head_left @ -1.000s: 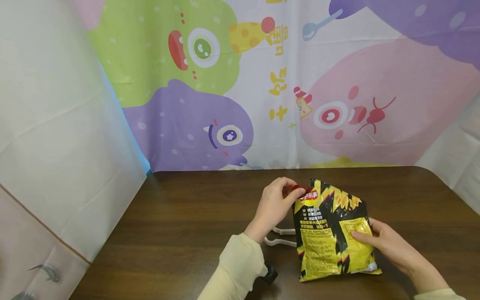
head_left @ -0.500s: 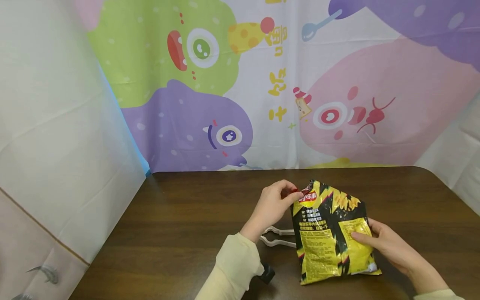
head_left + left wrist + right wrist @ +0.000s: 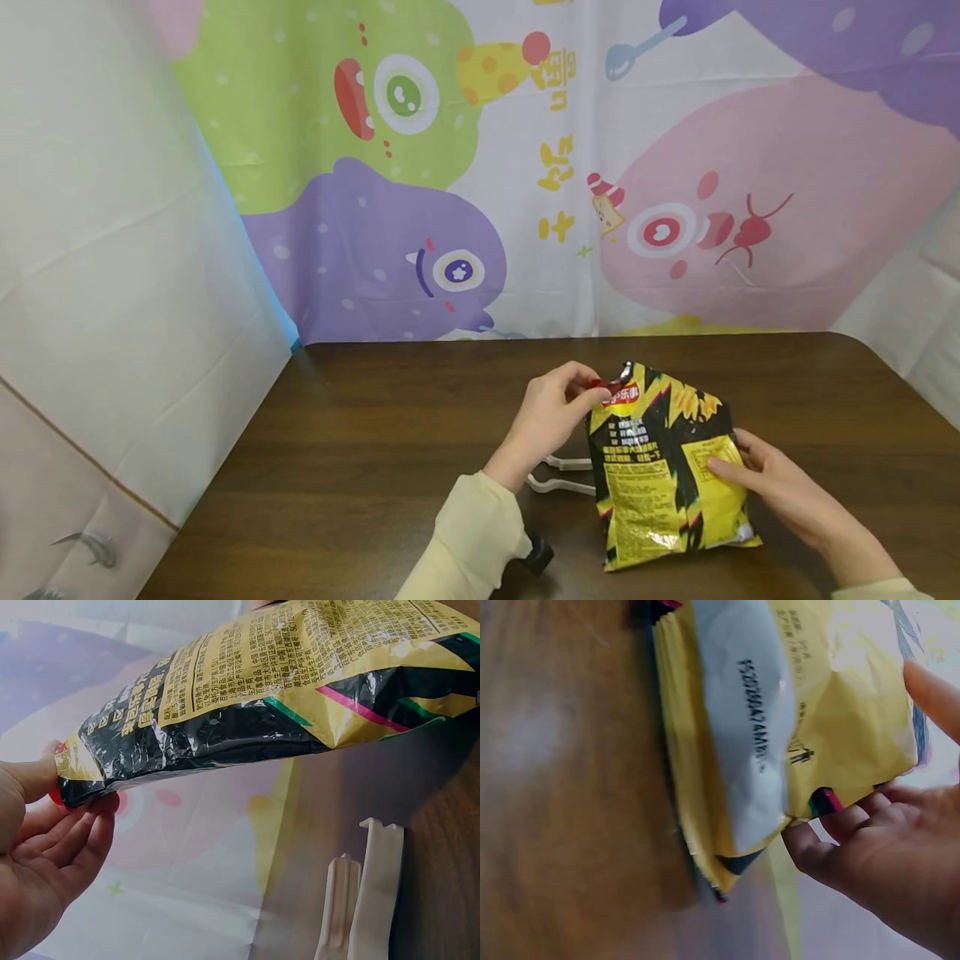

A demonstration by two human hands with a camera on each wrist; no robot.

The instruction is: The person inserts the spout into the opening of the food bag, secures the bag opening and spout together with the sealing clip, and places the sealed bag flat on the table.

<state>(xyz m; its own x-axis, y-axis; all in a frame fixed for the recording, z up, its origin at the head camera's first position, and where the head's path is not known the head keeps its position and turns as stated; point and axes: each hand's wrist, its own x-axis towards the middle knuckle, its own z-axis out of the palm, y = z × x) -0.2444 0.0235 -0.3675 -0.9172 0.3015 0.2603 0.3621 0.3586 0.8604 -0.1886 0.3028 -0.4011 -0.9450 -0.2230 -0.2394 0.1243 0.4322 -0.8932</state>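
Note:
A black and yellow chip bag (image 3: 645, 492) is held up between both hands, leaning over the dark table. My left hand (image 3: 543, 417) pinches its upper left corner between thumb and fingers. Something red (image 3: 606, 387) shows at that corner; I cannot tell whether it belongs to the bag. In the left wrist view, the left hand (image 3: 52, 855) has its thumb on one face of the bag (image 3: 225, 697) and its fingers beneath. My right hand (image 3: 787, 492) grips the right edge, thumb on the printed side. The right wrist view shows the right hand (image 3: 885, 832) with fingers behind the bag (image 3: 840, 712).
Pale tongs-like arms (image 3: 562, 485) lie on the dark wooden table (image 3: 360, 483), partly hidden behind the bag. A small black object (image 3: 538, 554) shows beside the left sleeve. A cartoon-printed cloth (image 3: 555, 292) hangs behind the table, with pale cloth (image 3: 135, 208) on the left.
The left hand and the bag's top corner have shifted slightly left, then back right. More of the red thing shows now than half a second ago. The right hand keeps its grip.

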